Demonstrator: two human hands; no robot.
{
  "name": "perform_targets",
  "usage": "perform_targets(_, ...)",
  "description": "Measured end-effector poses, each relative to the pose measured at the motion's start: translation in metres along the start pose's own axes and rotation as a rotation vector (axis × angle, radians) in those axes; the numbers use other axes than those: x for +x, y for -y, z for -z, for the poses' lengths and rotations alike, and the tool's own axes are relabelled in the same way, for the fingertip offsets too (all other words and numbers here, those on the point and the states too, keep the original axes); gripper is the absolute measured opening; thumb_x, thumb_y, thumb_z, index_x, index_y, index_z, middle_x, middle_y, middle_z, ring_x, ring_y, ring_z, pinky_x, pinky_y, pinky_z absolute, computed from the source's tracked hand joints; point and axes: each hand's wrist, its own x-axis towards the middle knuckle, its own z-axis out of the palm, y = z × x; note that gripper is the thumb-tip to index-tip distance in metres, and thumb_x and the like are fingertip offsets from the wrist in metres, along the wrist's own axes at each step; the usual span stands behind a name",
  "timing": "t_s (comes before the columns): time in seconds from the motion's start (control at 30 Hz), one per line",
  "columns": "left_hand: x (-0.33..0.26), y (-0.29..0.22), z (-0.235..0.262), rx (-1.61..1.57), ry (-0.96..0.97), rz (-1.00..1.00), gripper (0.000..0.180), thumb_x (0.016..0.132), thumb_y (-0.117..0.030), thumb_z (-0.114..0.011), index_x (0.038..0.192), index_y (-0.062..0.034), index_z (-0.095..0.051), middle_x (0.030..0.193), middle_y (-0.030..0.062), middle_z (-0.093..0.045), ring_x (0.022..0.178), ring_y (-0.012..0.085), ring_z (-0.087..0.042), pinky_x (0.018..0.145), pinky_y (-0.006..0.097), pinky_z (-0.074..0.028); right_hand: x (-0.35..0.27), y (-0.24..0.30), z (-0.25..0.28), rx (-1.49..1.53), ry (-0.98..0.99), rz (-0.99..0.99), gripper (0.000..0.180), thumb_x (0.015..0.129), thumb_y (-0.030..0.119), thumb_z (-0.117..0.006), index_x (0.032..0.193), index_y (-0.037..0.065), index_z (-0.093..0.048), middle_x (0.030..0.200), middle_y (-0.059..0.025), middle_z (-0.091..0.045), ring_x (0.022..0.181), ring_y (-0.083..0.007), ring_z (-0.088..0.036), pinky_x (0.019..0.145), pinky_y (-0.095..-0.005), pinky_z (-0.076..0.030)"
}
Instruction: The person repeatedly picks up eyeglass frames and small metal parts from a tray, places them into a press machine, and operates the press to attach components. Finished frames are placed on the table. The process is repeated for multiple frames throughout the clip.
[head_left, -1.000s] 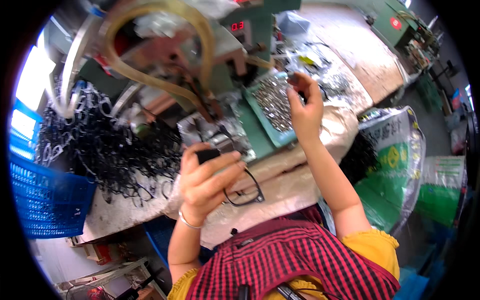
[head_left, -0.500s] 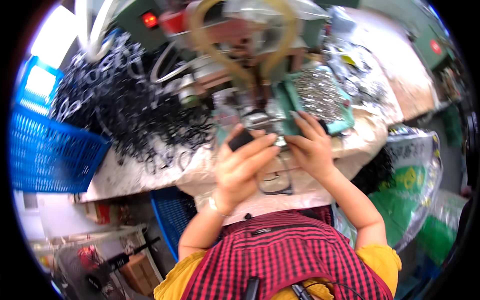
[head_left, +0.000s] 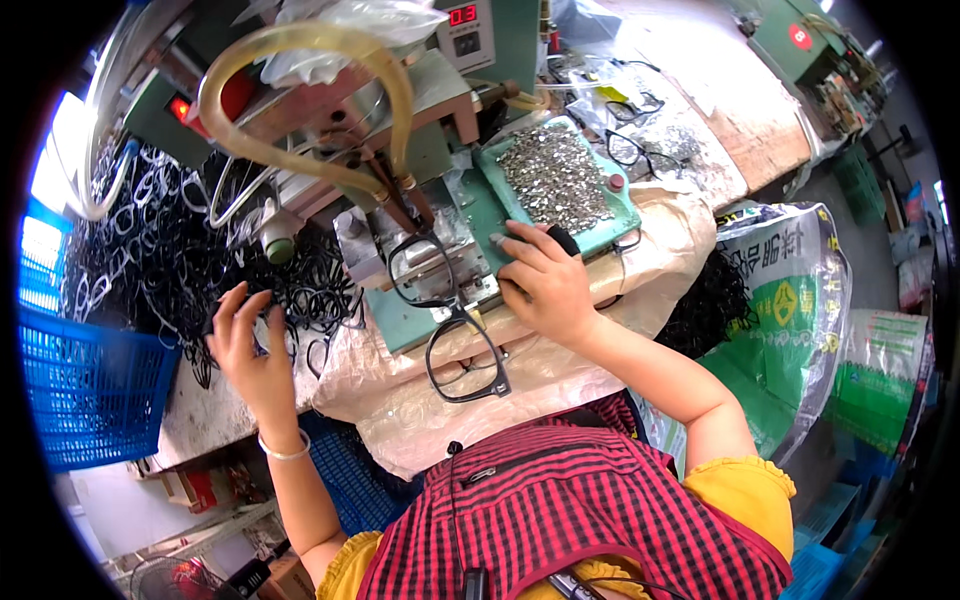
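Observation:
A black eyeglass frame (head_left: 466, 352) sits at the small metal fixture (head_left: 470, 258) of the bench machine. One of its rims lies under the copper-coloured prongs (head_left: 408, 205), while the other hangs toward me. My left hand (head_left: 252, 355) is away from it, open with fingers spread, beside a heap of black eyeglass frames (head_left: 320, 285). My right hand (head_left: 548, 285) rests by the near left edge of a green tray (head_left: 628, 215) full of tiny metal parts; its fingers are apart and bent, with nothing visible in them. Dark bands cover a fingertip on each hand.
Blue baskets (head_left: 90, 390) stand at the left. A yellowish hose (head_left: 300, 40) loops over the machine. Brown paper (head_left: 390, 410) covers the bench's front edge. On the right, a green-and-white sack (head_left: 790, 330) stands beside black frames (head_left: 705, 305). More glasses lie behind the tray.
My left hand has left the eyeglass frame at the machine and moved left to the heap. My right hand stays near the tray. The view has shifted and is sharper.

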Motion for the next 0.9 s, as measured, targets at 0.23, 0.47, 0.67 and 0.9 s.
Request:
perform_targets(0.23, -0.055, 0.038, -0.100, 0.119, 0.049, 0.193, 0.011, 0.085, -0.016, -0.074, 0.091, -0.0076, -0.075, 0.124, 0.0159, -0.064, 0.106, 0.0371, -0.059, 0.091, 0.043, -0.044, 0.009, -0.012, 0.040, 0.171, -0.301, -0.426, 0.012, 0.076, 0.001, -0.072, 0.087, 0.006, -0.069, 0.085, -0.0108, -0.069, 0.080, -0.0279, -0.067, 0.073, -0.0384, -0.053)
perform_targets(0.47, 0.005, 0.051, -0.075, -0.537, -0.290, 0.437, 0.020, 0.103, -0.013, -0.055, 0.104, 0.0007, -0.070, 0.119, 0.0103, -0.071, 0.100, 0.0167, -0.063, 0.089, 0.031, -0.047, 0.046, -0.070, 0.039, -0.401, -0.109, -0.118, 0.011, 0.079, 0.013, -0.074, 0.089, 0.010, -0.071, 0.112, -0.0109, -0.066, 0.108, -0.0327, -0.060, 0.081, -0.0446, -0.053)
perform_targets(0.67, -0.005, 0.048, -0.060, -0.694, -0.620, 0.574, 0.021, 0.104, -0.025, -0.060, 0.092, -0.0081, -0.058, 0.090, 0.0004, -0.065, 0.078, 0.0068, -0.056, 0.065, 0.021, -0.046, 0.047, -0.075, 0.031, -0.249, -0.167, -0.169, 0.009, 0.078, 0.011, -0.072, 0.087, 0.010, -0.072, 0.101, -0.0079, -0.070, 0.100, -0.0294, -0.064, 0.078, -0.0419, -0.054)
perform_targets(0.9, 0.067, 0.059, -0.009, -1.244, -0.541, 0.439, 0.024, 0.105, -0.025, -0.055, 0.113, -0.0022, -0.058, 0.100, 0.0047, -0.059, 0.088, 0.0156, -0.054, 0.081, 0.031, -0.046, 0.072, -0.071, 0.042, -0.089, -0.266, -0.179, 0.009, 0.079, 0.010, -0.072, 0.086, 0.007, -0.076, 0.083, -0.0086, -0.072, 0.081, -0.0286, -0.067, 0.075, -0.0366, -0.054)
